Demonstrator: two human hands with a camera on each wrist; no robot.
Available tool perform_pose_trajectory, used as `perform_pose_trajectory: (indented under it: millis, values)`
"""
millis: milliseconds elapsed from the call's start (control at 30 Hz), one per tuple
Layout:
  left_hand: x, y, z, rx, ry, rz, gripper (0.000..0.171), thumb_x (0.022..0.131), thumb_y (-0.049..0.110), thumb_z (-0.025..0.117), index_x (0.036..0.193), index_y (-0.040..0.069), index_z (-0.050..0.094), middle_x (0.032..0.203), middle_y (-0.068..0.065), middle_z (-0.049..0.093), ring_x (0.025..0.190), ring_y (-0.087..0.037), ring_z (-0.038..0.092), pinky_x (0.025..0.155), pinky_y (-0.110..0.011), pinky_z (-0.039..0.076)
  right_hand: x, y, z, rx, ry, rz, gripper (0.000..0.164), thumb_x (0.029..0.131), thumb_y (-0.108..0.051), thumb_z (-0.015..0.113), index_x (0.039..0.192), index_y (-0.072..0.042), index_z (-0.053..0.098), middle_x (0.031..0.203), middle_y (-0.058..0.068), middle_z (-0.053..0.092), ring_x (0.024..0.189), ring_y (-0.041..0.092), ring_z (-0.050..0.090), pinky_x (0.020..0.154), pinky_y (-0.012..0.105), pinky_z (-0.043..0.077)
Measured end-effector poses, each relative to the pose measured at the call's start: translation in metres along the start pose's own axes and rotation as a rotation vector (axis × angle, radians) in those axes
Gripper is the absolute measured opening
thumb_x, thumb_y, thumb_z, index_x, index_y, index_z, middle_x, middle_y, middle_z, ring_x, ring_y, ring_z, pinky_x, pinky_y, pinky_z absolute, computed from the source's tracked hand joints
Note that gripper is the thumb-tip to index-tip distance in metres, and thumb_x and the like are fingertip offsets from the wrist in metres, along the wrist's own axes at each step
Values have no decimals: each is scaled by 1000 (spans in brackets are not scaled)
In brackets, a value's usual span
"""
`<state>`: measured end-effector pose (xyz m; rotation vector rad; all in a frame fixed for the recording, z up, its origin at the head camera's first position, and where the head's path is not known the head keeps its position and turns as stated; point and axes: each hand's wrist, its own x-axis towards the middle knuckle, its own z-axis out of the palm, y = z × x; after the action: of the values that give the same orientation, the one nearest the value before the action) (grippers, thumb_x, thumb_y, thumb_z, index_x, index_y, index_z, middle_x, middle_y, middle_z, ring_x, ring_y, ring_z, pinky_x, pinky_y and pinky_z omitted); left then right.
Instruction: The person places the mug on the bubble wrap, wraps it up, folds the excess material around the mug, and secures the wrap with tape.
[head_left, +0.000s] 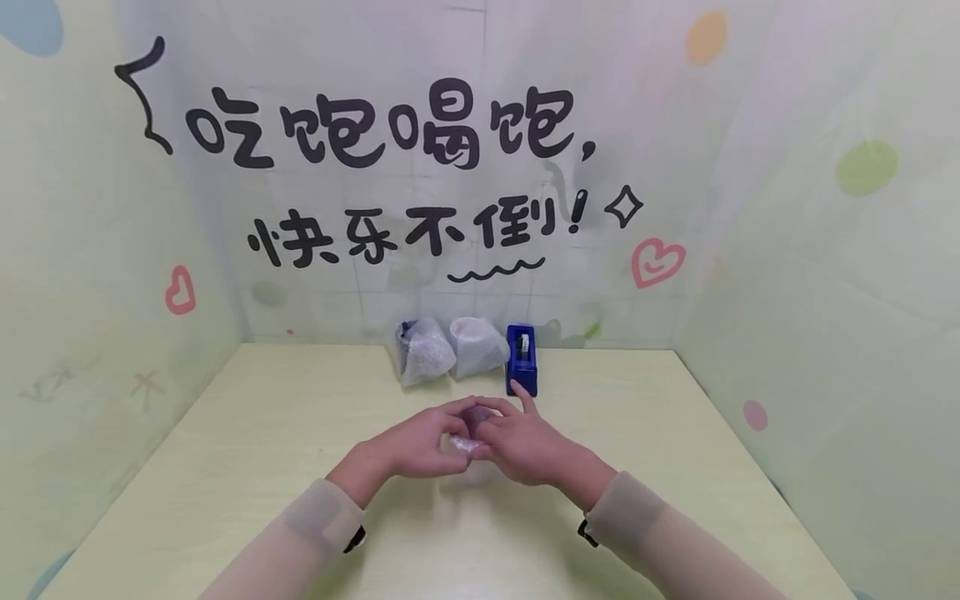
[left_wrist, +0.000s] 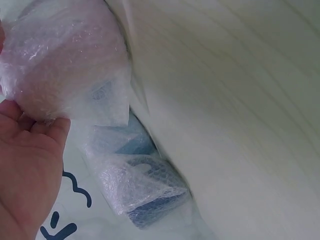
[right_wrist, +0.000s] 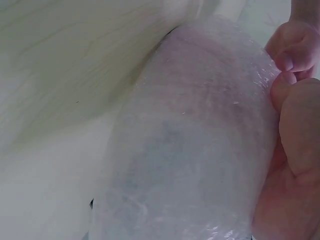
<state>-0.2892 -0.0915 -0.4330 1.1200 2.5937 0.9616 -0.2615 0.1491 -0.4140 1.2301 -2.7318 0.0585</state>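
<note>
Between my two hands stands a bundle in clear bubble wrap [head_left: 467, 444], with something pinkish showing through the film. My left hand [head_left: 420, 442] pinches the upper edge of the wrap from the left, fingertips curled on the film. From the right, my right hand [head_left: 525, 446] grips the same edge, its thumb and fingers meeting those of the left hand. The right wrist view shows the side of the wrapped bundle [right_wrist: 185, 135] as a tall, cloudy sleeve. Most of its body is hidden under my hands in the head view.
Behind the hands, two bubble-wrapped bundles, one at left [head_left: 427, 350] and one at right [head_left: 480, 344], sit against the back wall. Beside them is a blue tape dispenser [head_left: 522, 358]. Printed cloth walls enclose the pale wooden table [head_left: 262, 433] at the back and both sides.
</note>
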Motion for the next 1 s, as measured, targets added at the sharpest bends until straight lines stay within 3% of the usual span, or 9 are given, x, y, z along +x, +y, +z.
perform_pose_trajectory:
  millis: [100,200,267,367,500,600,767,867,1000]
  values:
    - [-2,-1,0,0,20,0,20,92,29,76,102,12,80,178,-10,38,164,-43,37,128,-60,41,2,-2,1,3,10,10,27,114,-40,56,114,-19,72,135,-2,78,156,31,50,127,80,24]
    - [-8,-3,0,22,75,-7,28,93,33,80,115,16,83,179,-8,35,165,-42,33,127,-66,39,3,-4,3,7,-3,26,31,114,-42,56,121,-18,74,144,-1,75,155,31,51,127,80,23]
    - [-13,-4,1,78,141,27,32,91,36,84,119,21,81,173,-10,42,159,-41,39,122,-67,45,4,-5,4,18,-16,43,34,114,-44,55,127,-20,75,153,-1,70,156,30,51,128,80,20]
    - [-18,-6,3,186,243,149,34,88,36,91,117,24,78,144,-8,59,137,-30,52,108,-51,54,4,-5,4,49,-38,73,37,114,-46,55,132,-22,75,158,-3,65,158,30,48,130,80,16]
    - [-17,-4,6,309,334,330,33,87,34,95,112,19,79,109,1,64,104,-16,55,88,-32,52,2,-4,1,94,-55,96,41,113,-47,56,143,-24,72,162,-4,62,159,31,47,130,79,15]
    - [-15,-4,6,349,331,372,30,89,31,93,113,16,82,105,2,63,97,-12,55,83,-28,51,2,2,-2,188,-75,96,46,113,-50,56,145,-18,66,158,-2,65,155,32,52,130,75,20]
    - [-12,-5,4,357,282,385,24,95,28,87,116,15,84,108,0,62,99,-14,55,84,-30,52,-1,25,-16,450,-147,54,36,118,-37,50,140,-13,64,156,5,64,153,32,52,130,62,34]
    - [-13,-6,-1,363,264,376,22,97,26,86,117,16,84,109,-1,63,101,-17,56,86,-32,53,-6,37,-22,430,-155,30,33,118,-27,48,138,-17,72,160,5,62,159,38,43,129,68,31]
    - [-13,-8,-9,415,239,311,21,98,23,84,119,21,84,113,-3,63,104,-21,55,88,-36,52,-12,42,-21,401,-155,38,35,116,-22,50,141,-19,74,157,3,66,162,42,37,127,74,24]
